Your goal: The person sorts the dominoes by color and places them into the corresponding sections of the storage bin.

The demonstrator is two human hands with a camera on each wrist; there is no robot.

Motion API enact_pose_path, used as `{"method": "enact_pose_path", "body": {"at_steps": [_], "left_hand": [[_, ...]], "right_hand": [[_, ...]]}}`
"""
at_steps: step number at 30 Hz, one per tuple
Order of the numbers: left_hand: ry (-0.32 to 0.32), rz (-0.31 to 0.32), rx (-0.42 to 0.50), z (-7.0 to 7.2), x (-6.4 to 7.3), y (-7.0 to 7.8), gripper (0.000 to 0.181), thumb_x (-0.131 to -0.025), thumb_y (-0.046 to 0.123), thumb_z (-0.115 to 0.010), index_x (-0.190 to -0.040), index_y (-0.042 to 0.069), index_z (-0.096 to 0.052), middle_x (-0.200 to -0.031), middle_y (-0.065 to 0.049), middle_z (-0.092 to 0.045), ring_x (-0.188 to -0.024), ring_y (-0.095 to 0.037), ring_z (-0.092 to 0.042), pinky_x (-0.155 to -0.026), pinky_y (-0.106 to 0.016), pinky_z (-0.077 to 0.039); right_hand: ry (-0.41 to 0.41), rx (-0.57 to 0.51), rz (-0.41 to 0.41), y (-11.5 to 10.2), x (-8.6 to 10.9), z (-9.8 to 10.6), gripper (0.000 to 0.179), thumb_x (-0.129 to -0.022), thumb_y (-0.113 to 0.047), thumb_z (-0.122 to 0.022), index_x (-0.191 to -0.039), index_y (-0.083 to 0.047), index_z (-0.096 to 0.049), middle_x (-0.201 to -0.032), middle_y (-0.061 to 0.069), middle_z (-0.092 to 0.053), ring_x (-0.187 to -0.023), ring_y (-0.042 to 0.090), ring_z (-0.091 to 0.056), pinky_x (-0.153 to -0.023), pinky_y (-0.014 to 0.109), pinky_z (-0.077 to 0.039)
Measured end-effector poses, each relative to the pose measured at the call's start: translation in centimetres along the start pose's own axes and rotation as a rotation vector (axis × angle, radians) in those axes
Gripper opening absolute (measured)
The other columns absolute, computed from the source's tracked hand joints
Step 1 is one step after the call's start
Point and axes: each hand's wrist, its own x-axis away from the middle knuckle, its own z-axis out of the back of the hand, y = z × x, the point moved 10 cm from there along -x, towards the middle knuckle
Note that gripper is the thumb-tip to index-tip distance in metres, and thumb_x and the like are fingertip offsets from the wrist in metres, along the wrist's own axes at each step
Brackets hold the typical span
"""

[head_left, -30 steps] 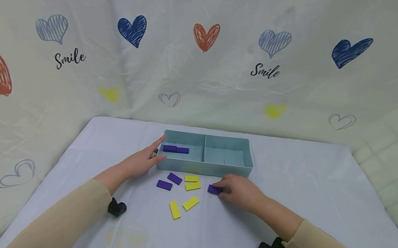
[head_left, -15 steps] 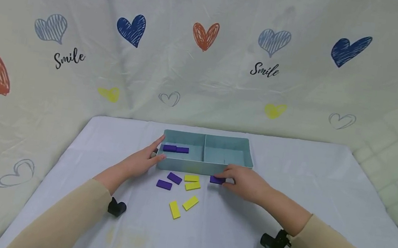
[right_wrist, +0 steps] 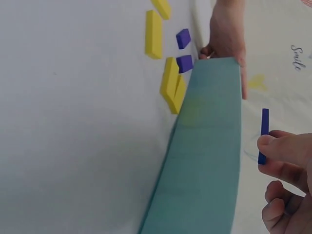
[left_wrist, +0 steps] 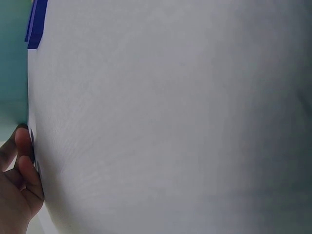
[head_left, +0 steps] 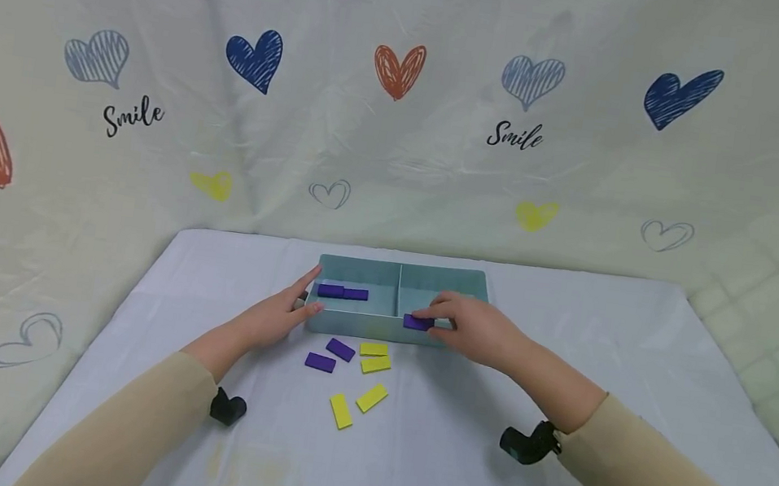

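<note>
My right hand [head_left: 484, 331] pinches a thin purple rectangular block [head_left: 417, 323] between thumb and fingers. The block is at the front wall of the two-compartment teal box [head_left: 364, 326], lifted above its rim in the right wrist view. My left hand [head_left: 271, 318] rests against the box's left end, index finger straight towards the back corner and thumb at the front one. Its other fingers are partly hidden in the head view. Two purple blocks [head_left: 343, 293] lie end to end, slightly overlapping, in the left compartment.
Before the box lie two more purple blocks [head_left: 320, 362] and several yellow blocks [head_left: 341, 411] on the white-covered table [head_left: 403, 475]. A divider [head_left: 398, 289] splits the box. Behind the table hangs a white sheet printed with hearts.
My right hand has lifted the purple block off the table and carried it up and forward to the box's front rim. My left hand has stayed at the box's left end.
</note>
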Motion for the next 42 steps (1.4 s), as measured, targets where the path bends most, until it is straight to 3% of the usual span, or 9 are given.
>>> {"method": "enact_pose_path", "body": {"at_steps": [10, 20, 32, 42], "left_hand": [[0.005, -0.008, -0.004, -0.1, -0.1, 0.0, 0.073, -0.100, 0.061, -0.042, -0.155, 0.050, 0.004, -0.153, -0.019, -0.039, -0.133, -0.040, -0.045, -0.109, -0.064, -0.030], [0.016, 0.001, 0.003, -0.1, -0.5, -0.3, 0.072, -0.099, 0.062, -0.042, -0.154, 0.053, 0.004, -0.153, -0.019, -0.038, -0.134, -0.041, -0.045, -0.109, -0.064, -0.029], [0.020, 0.007, 0.006, 0.0, -0.4, -0.4, 0.071, -0.099, 0.063, -0.042, -0.153, 0.055, 0.003, -0.153, -0.018, -0.039, -0.134, -0.041, -0.045, -0.109, -0.064, -0.029], [0.015, 0.017, 0.023, 0.0, -0.4, -0.5, 0.071, -0.099, 0.063, -0.042, -0.153, 0.055, 0.003, -0.153, -0.017, -0.039, -0.133, -0.040, -0.046, -0.109, -0.064, -0.030]], "right_hand": [[-0.006, -0.012, 0.007, -0.4, -3.3, 0.3, 0.035, -0.094, -0.017, -0.070, -0.129, -0.024, -0.069, -0.109, -0.005, -0.064, -0.087, 0.012, -0.058, -0.075, 0.027, -0.051], [-0.055, -0.031, 0.001, -0.9, -7.3, -0.3, 0.035, -0.095, -0.020, -0.069, -0.130, -0.024, -0.068, -0.101, -0.006, -0.062, -0.081, 0.014, -0.053, -0.069, 0.029, -0.048], [-0.101, 0.012, -0.004, -1.8, -11.2, -1.7, 0.034, -0.095, -0.022, -0.069, -0.129, -0.025, -0.069, -0.112, -0.004, -0.065, -0.098, 0.014, -0.059, -0.083, 0.031, -0.052], [-0.112, 0.133, 0.028, -2.5, -13.4, -3.1, 0.033, -0.096, -0.017, -0.067, -0.129, -0.022, -0.069, -0.116, -0.001, -0.065, -0.110, 0.018, -0.060, -0.096, 0.035, -0.049]]}}
